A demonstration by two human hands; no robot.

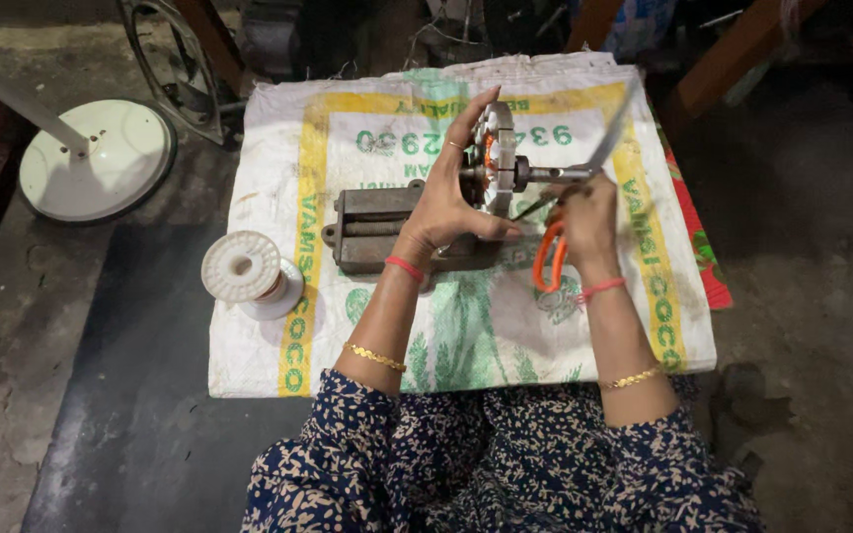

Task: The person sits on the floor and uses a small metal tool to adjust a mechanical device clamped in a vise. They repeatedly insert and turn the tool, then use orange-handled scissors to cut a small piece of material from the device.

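My left hand grips a round metal motor stator with orange copper winding, held upright over a small grey bench vise. A metal shaft sticks out of the stator to the right. My right hand holds orange-handled scissors, whose blades point up past the shaft end. Both hands work above a white woven sack spread on the floor.
A white plastic wire spool stands on the sack's left edge. A round white fan base with a pole lies at the far left. A wire fan guard and wooden legs stand behind the sack.
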